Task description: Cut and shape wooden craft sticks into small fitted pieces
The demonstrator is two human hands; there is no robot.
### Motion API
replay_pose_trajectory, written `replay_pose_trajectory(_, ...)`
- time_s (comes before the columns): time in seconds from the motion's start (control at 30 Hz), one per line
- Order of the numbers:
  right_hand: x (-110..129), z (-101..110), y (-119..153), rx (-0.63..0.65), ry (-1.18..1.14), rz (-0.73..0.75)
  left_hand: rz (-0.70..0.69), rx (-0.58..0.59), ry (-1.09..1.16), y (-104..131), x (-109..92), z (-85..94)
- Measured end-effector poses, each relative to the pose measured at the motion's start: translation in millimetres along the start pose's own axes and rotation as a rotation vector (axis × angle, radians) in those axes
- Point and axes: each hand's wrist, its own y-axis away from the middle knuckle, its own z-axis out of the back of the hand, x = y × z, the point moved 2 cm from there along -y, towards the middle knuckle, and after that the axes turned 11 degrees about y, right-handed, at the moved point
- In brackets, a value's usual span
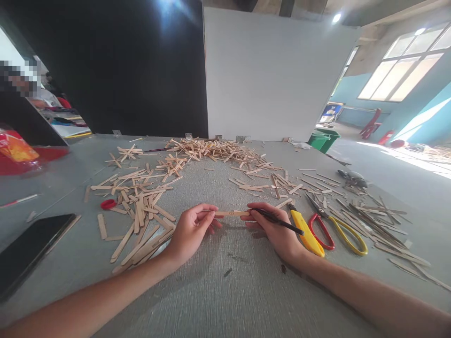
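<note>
A short flat wooden stick with small dark marks at its middle is held level above the grey table. My left hand pinches its left end between thumb and fingers. At the other end, my right hand grips the stick and also holds a black pen, which slants down to the right across the hand. Just right of that hand lie a yellow cutter and scissors with one red and one yellow handle.
Loose wooden sticks lie left, with a larger pile at the back by upright black and white panels. A phone and red ring are left. More strips lie right. A blurred person is far left.
</note>
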Motion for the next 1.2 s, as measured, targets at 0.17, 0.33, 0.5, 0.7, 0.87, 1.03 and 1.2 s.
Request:
replay_pose_trajectory(0.17, -3.5, 0.4, 0.6, -0.011, 0.015, -0.025, 0.033, -0.010, 0.019, -0.6, 3.7, 0.4)
replay_pose_trajectory(0.33, -9.3, 0.9, -1.5, 0.008, 0.005, -0.039, 0.077, -0.030, 0.039, 0.1, 2.3, 0.6)
replay_pose_trajectory(0.5, -11.0, -0.5, -2.8, 0.025, -0.019, -0.037, 0.096, -0.039, 0.039, 1.9, -0.2, 1.0)
replay_pose_trajectory(0.7, -10.1, -2.7, -1.9, 0.032, -0.036, -0.023, 0.071, -0.021, 0.018, 2.0, 2.6, 2.6)
replay_pose_trajectory(0.87, -11.8, -4.7, -3.6, 0.035, -0.018, 0.060, 0.056, -0.022, 0.008, 1.0, 3.6, 3.9)
replay_pose_trajectory(1.03, -16.6, -5.7, -5.9, 0.025, 0.048, 0.201, 0.009, -0.093, 0.012, -1.1, 7.1, 8.3)
replay_pose_trajectory(1.2, -21.5, -4.6, -7.4, -0.023, 0.213, 0.257, -0.027, -0.162, 0.028, -1.6, 10.1, 11.5)
